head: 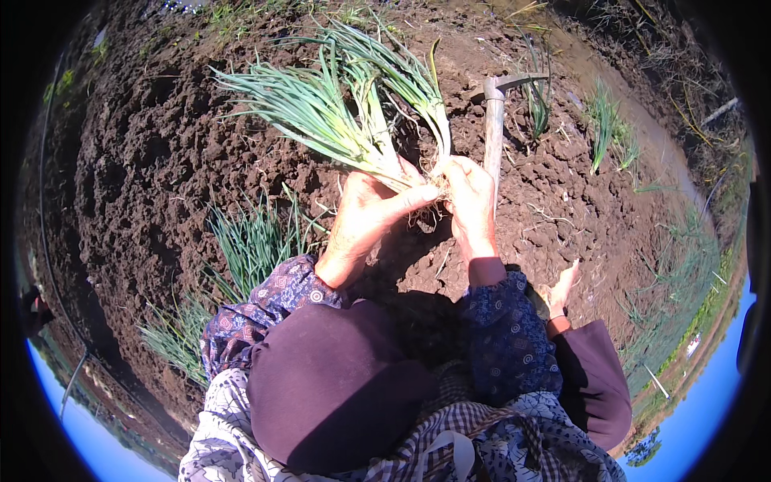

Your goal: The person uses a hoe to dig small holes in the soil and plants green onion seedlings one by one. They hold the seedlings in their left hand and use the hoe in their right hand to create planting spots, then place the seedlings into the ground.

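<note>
My left hand holds green onions by their pale root ends, their leaves fanning up and to the left. Close against it, my right hand grips the rooted base of a smaller clump of green onions. The fingertips of both hands meet around the tangled roots. Just beyond my right hand, a hoe lies on the brown soil, its metal head at the top and its wooden handle partly hidden behind that hand.
More green onions lie or stand at the lower left. Small clumps grow at the upper right beside a muddy water channel. A bare foot shows right of my sleeve. A thin hose or pipe runs along the left.
</note>
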A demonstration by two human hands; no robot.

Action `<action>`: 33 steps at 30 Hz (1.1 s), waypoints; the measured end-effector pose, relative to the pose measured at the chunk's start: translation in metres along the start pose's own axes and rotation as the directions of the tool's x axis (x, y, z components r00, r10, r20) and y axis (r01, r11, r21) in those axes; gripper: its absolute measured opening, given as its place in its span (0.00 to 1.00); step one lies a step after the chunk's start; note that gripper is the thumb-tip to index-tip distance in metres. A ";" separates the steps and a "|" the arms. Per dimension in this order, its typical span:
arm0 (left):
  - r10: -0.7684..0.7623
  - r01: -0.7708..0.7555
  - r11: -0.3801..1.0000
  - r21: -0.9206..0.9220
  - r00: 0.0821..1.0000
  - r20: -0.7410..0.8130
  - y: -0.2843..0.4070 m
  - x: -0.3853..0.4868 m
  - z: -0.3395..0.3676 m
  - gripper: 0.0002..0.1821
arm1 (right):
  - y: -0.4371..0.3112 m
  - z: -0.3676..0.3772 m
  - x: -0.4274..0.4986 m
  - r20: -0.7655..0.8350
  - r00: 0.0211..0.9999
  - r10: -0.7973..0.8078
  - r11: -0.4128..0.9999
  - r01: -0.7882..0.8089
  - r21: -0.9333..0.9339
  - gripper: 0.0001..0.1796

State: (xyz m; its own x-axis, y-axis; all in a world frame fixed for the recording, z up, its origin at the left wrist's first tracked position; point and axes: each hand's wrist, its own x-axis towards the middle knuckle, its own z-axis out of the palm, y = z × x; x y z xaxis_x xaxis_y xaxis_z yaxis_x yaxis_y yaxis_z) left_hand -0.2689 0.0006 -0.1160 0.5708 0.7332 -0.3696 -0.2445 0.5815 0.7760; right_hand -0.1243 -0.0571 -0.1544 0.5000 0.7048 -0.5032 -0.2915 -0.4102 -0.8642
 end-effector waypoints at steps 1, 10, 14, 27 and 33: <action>0.006 -0.008 1.000 -0.026 0.998 -0.055 0.009 -0.004 0.000 0.05 | -0.003 0.003 0.002 0.038 0.997 -0.063 0.998 0.063 0.015 0.07; 0.050 -0.094 0.980 -0.174 0.969 -0.242 0.021 -0.002 -0.012 0.03 | -0.017 -0.018 0.009 0.130 0.977 0.167 0.984 -0.174 0.042 0.09; -0.243 0.197 0.946 -0.258 0.957 -0.160 -0.028 0.008 -0.008 0.12 | -0.010 -0.029 -0.013 0.207 0.951 0.230 0.972 -0.236 0.002 0.08; -0.266 0.251 0.946 -0.206 0.963 -0.051 -0.050 0.012 -0.003 0.09 | 0.001 -0.024 -0.040 0.179 0.979 0.098 0.987 -0.073 -0.141 0.09; -0.271 0.251 0.940 -0.231 0.961 -0.061 -0.047 0.013 -0.003 0.07 | -0.001 -0.022 -0.040 0.163 0.980 0.112 0.978 -0.079 -0.195 0.09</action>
State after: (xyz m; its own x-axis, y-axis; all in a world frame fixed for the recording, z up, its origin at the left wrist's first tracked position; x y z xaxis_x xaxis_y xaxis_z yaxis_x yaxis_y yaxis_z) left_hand -0.2526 -0.0164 -0.1584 0.5668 0.5683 -0.5965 -0.2677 0.8118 0.5190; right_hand -0.1262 -0.0979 -0.1334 0.3244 0.7395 -0.5899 -0.1658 -0.5695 -0.8051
